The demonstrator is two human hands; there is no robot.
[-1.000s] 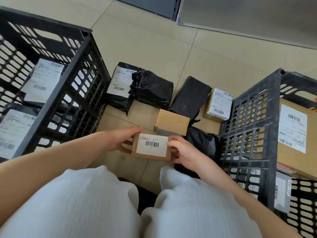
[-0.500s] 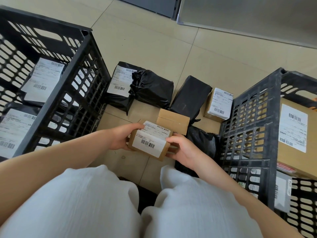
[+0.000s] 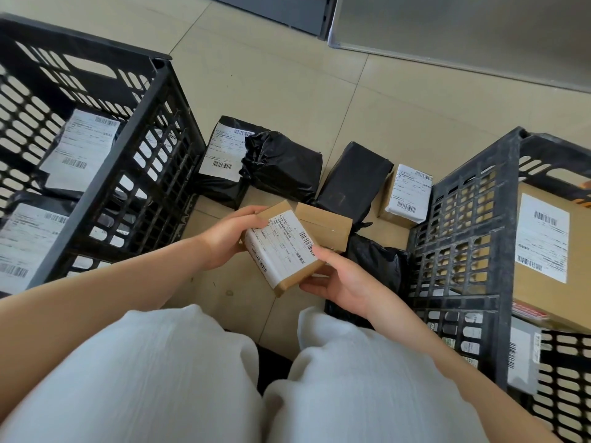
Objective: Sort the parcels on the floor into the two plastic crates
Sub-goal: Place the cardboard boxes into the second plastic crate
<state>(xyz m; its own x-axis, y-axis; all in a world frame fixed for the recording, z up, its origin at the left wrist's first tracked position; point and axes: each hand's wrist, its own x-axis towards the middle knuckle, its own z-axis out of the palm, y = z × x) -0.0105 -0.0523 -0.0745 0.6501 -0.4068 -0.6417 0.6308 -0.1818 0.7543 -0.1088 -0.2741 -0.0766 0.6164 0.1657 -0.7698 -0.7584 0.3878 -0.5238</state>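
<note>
A small cardboard box (image 3: 281,251) with a white label is tilted between both hands, above the floor. My left hand (image 3: 228,239) grips its left end; my right hand (image 3: 339,279) holds its right lower corner, thumb on the label. Behind it lies another small brown box (image 3: 326,223). Several parcels remain on the floor: a labelled black bag (image 3: 224,161), a crumpled black bag (image 3: 284,164), a black wrapped box (image 3: 355,179), a labelled box (image 3: 407,195) and a black bag (image 3: 377,260). The left crate (image 3: 128,145) holds labelled black bags. The right crate (image 3: 467,238) holds a large cardboard box (image 3: 550,241).
Beige tiled floor (image 3: 287,75) stretches beyond the parcels. A grey metal panel (image 3: 463,30) stands at the back. My knees in white trousers (image 3: 192,378) fill the bottom of the view, between the two crates.
Both hands have lifted the small box and turned it, so its large label now faces up and its long side runs diagonally.
</note>
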